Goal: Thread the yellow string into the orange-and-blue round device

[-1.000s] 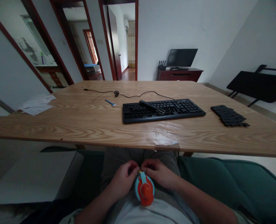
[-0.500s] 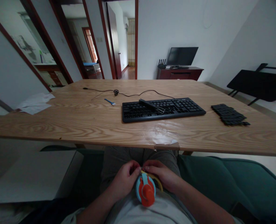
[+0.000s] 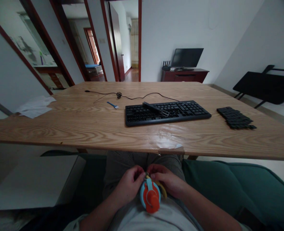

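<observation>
Over my lap, a round light-blue and orange lidded object [image 3: 150,194] with an orange knob rests against my shirt; its exact kind is not clear. A yellow strap [image 3: 163,190] loops from its upper edge along the right side. My left hand [image 3: 131,182] is closed in a pinch at the strap's upper end, just left of a small metal-looking fitting. On the other side, my right hand [image 3: 164,179] also pinches at the strap, its thumb and fingers close to the left fingertips. The fingers partly hide the fitting.
On the wooden table [image 3: 91,128] lies a black keyboard [image 3: 195,110] with a wire-ended puller [image 3: 154,108] on it. Loose keycaps [image 3: 235,118] are at right. A blue brush [image 3: 112,105], cable [image 3: 142,98] and white tissue [image 3: 37,107] are further left.
My right fingers have shifted slightly along the yellow strap, and more of the small fitting between both hands shows. The left hand stays nearly still. The table items have not moved.
</observation>
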A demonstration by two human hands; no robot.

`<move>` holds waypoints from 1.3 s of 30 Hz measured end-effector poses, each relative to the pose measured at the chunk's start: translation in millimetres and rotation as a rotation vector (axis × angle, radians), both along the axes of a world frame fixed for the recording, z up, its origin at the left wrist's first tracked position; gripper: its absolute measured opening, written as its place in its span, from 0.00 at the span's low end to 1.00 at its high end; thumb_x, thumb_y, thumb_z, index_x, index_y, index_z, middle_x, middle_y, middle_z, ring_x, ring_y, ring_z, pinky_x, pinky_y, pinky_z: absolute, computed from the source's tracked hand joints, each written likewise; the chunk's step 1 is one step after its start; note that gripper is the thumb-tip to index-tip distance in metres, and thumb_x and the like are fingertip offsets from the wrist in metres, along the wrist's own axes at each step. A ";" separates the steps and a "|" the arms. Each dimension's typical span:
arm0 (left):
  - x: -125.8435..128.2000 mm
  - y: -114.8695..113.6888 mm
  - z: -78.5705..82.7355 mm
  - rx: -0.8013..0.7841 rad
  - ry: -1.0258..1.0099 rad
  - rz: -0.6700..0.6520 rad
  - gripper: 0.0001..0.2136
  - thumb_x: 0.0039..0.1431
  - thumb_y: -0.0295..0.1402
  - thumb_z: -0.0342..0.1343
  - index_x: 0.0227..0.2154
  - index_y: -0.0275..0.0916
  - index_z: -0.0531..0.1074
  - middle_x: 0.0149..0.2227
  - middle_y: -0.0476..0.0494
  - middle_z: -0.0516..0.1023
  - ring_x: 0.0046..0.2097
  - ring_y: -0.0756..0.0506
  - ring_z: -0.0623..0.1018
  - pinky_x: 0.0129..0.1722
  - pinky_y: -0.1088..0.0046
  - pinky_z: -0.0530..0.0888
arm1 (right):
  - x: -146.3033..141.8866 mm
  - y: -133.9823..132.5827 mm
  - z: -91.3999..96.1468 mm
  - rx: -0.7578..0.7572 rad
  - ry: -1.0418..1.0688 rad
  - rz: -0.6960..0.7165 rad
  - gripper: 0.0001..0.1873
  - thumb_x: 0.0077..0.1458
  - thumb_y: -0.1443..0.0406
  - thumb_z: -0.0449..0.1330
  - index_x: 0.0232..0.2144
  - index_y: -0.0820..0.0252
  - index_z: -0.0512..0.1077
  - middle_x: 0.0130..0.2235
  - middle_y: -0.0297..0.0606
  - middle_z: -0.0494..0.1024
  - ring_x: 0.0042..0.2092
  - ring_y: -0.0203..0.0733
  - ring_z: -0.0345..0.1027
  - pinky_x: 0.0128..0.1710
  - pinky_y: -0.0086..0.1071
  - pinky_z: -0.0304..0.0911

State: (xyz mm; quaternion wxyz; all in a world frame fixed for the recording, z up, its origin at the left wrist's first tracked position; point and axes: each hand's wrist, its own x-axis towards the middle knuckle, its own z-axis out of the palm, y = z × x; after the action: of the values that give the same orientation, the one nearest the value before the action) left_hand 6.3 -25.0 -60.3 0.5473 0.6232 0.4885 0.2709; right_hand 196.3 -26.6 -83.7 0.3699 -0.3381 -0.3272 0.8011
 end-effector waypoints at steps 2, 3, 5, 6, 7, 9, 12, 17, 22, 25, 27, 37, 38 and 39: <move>0.9 0.2 -0.4 0.014 0.017 0.000 0.13 0.60 0.41 0.51 0.33 0.35 0.70 0.31 0.45 0.72 0.35 0.45 0.70 0.36 0.70 0.68 | -0.8 1.6 1.2 -0.018 -0.013 0.002 0.14 0.42 0.66 0.66 0.34 0.64 0.73 0.29 0.32 0.74 0.28 0.31 0.65 0.29 0.25 0.57; 1.2 0.2 -0.7 0.018 0.022 0.002 0.13 0.60 0.41 0.51 0.33 0.35 0.70 0.31 0.44 0.72 0.35 0.45 0.70 0.36 0.70 0.68 | -1.8 1.7 1.1 -0.027 -0.018 -0.001 0.13 0.41 0.66 0.66 0.33 0.63 0.72 0.28 0.32 0.73 0.28 0.31 0.65 0.29 0.25 0.56; 1.7 0.0 -1.2 0.027 0.032 0.009 0.12 0.60 0.40 0.51 0.33 0.35 0.70 0.31 0.44 0.72 0.35 0.45 0.71 0.36 0.70 0.68 | -4.4 -0.4 -1.2 -0.035 -0.021 -0.012 0.13 0.39 0.67 0.66 0.31 0.63 0.71 0.26 0.30 0.72 0.26 0.30 0.63 0.27 0.25 0.55; 1.8 -0.2 -1.4 0.030 0.037 0.011 0.12 0.60 0.40 0.51 0.33 0.35 0.70 0.31 0.44 0.72 0.35 0.45 0.71 0.36 0.70 0.68 | -6.0 -2.6 -3.3 -0.032 -0.023 -0.027 0.14 0.39 0.66 0.67 0.31 0.62 0.71 0.25 0.30 0.71 0.25 0.30 0.62 0.26 0.25 0.54; 1.8 -0.4 -1.5 0.033 0.041 0.013 0.12 0.60 0.39 0.51 0.33 0.35 0.70 0.31 0.44 0.73 0.35 0.45 0.71 0.36 0.70 0.68 | -7.5 -5.5 -5.7 -0.025 -0.026 -0.052 0.15 0.38 0.65 0.68 0.30 0.62 0.70 0.25 0.29 0.71 0.25 0.30 0.62 0.27 0.25 0.54; 1.6 -0.9 -2.0 0.027 0.041 0.015 0.11 0.60 0.39 0.50 0.33 0.35 0.70 0.31 0.44 0.73 0.35 0.45 0.71 0.36 0.70 0.68 | -9.7 -12.0 -10.2 0.016 -0.050 -0.131 0.18 0.39 0.61 0.71 0.30 0.61 0.69 0.27 0.29 0.71 0.27 0.30 0.63 0.29 0.26 0.56; 1.4 -2.4 -3.2 0.020 0.022 0.021 0.12 0.60 0.40 0.50 0.33 0.35 0.69 0.32 0.44 0.73 0.36 0.45 0.72 0.37 0.70 0.68 | -8.9 -18.7 -11.8 0.118 -0.139 -0.214 0.21 0.41 0.55 0.72 0.31 0.60 0.69 0.29 0.30 0.71 0.31 0.32 0.64 0.32 0.27 0.59; 3.0 -4.2 -4.2 0.062 0.029 0.055 0.12 0.61 0.40 0.50 0.33 0.36 0.69 0.32 0.43 0.73 0.36 0.44 0.73 0.38 0.70 0.69 | 0.5 -12.9 -1.5 0.269 -0.337 -0.110 0.20 0.47 0.51 0.67 0.32 0.62 0.73 0.30 0.33 0.73 0.33 0.36 0.65 0.35 0.30 0.60; 4.3 1.3 -0.3 0.097 0.060 0.037 0.11 0.61 0.39 0.50 0.34 0.36 0.70 0.33 0.43 0.75 0.37 0.44 0.73 0.38 0.70 0.68 | 5.5 -1.1 3.0 0.335 -0.417 -0.022 0.19 0.50 0.51 0.66 0.34 0.62 0.75 0.32 0.35 0.76 0.34 0.36 0.66 0.36 0.30 0.60; 2.8 5.5 3.0 0.092 0.067 0.021 0.10 0.61 0.37 0.50 0.34 0.36 0.71 0.33 0.43 0.75 0.37 0.44 0.74 0.38 0.70 0.69 | 4.2 2.4 4.0 0.354 -0.449 0.006 0.18 0.52 0.53 0.64 0.35 0.62 0.76 0.32 0.35 0.76 0.32 0.35 0.65 0.34 0.28 0.59; 1.0 8.0 4.5 0.088 0.074 0.013 0.10 0.61 0.38 0.51 0.34 0.36 0.71 0.33 0.44 0.75 0.37 0.44 0.74 0.38 0.70 0.68 | 2.0 4.5 5.3 0.353 -0.477 0.010 0.16 0.52 0.54 0.63 0.35 0.61 0.76 0.30 0.33 0.75 0.30 0.33 0.63 0.31 0.27 0.58; -16.3 14.2 -6.0 -0.089 -0.147 -0.012 0.15 0.54 0.42 0.61 0.35 0.33 0.74 0.33 0.44 0.76 0.36 0.45 0.74 0.37 0.71 0.69 | -12.2 11.5 7.4 0.381 -0.580 -0.029 0.14 0.51 0.57 0.62 0.33 0.63 0.79 0.31 0.38 0.80 0.31 0.37 0.69 0.32 0.30 0.62; -18.3 13.6 -7.4 -0.107 -0.182 -0.011 0.16 0.53 0.43 0.62 0.35 0.33 0.74 0.33 0.43 0.76 0.37 0.45 0.74 0.38 0.71 0.69 | -13.8 11.8 7.8 0.378 -0.578 -0.034 0.15 0.51 0.57 0.62 0.33 0.63 0.80 0.31 0.38 0.80 0.31 0.38 0.69 0.33 0.31 0.62; -20.1 12.7 -8.8 -0.119 -0.211 -0.008 0.17 0.52 0.44 0.63 0.35 0.33 0.74 0.34 0.43 0.77 0.38 0.45 0.75 0.39 0.71 0.69 | -15.4 12.2 8.5 0.381 -0.575 -0.039 0.15 0.51 0.57 0.62 0.33 0.63 0.80 0.32 0.38 0.81 0.32 0.39 0.70 0.33 0.31 0.63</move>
State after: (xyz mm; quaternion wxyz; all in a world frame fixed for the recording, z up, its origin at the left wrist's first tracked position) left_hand -13.8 -12.2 -69.1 0.6326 0.5598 0.4410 0.3034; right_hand 180.9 -14.4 -75.2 0.3346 -0.4809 -0.5553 0.5902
